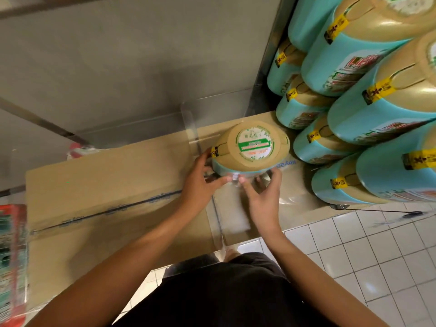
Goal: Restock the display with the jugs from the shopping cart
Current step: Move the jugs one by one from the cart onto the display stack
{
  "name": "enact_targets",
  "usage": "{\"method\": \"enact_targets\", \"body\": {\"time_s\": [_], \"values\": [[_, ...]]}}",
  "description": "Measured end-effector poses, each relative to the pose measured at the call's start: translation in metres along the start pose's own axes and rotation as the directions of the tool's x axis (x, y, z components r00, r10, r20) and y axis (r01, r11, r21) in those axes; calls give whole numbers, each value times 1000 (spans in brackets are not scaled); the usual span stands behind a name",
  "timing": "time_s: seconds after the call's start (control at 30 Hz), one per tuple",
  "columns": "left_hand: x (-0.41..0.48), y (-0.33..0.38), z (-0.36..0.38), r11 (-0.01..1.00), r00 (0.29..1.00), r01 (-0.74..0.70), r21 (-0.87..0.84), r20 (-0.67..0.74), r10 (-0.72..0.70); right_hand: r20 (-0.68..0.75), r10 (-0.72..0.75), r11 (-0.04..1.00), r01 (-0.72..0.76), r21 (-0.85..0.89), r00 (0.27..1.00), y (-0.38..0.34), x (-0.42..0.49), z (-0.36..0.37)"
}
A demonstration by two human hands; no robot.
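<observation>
Cardboard [106, 185] lines the low display platform, with white floor tiles [377, 256] at lower right. One jug [251, 147] stands upright at centre frame, just beside the stacked jugs [354, 90] at right, probably to extend their row. The left hand [198, 182] and right hand [262, 197] clasp its near side, fingers [221, 179] wrapped against the blue wall, likely squaring it up. Its base and label are hidden. No shopping cart shows, and a clear divider [188, 123] is barely discernible.

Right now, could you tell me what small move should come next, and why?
Probably nudge the jug right, snug against the stacked jugs: it stands upright on the cardboard, a strip of which shows between it and the stack, and the left hand and right hand both hold its near side.
</observation>
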State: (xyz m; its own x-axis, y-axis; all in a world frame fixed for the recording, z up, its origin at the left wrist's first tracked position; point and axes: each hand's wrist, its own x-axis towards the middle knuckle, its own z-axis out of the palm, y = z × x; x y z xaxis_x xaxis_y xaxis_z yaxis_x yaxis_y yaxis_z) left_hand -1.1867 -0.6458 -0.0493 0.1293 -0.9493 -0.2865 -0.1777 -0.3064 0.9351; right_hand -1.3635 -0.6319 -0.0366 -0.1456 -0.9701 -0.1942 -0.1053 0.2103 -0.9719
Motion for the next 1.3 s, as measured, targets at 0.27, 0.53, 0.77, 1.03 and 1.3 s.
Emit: {"method": "enact_targets", "body": {"time_s": [0.27,0.53,0.77,1.03,1.3], "values": [[86,37,9,995,995,-98,-18,-31,97,-40,-124,986,119,-115,991,-15,92,25],[142,52,15,991,987,-137,11,-81,137,-60,-206,953,186,-237,977,-31,152,43],[168,55,14,989,988,-101,109,-107,113,-42,-209,940,189,-285,977,-36,176,49],[158,62,9,994,997,-43,97,-52,49,-2,-149,943,141,-303,989,-39,175,42],[75,46,-9,996,993,-85,12,-83,86,95,52,975,-30,-219,994,-48,99,23]]}}
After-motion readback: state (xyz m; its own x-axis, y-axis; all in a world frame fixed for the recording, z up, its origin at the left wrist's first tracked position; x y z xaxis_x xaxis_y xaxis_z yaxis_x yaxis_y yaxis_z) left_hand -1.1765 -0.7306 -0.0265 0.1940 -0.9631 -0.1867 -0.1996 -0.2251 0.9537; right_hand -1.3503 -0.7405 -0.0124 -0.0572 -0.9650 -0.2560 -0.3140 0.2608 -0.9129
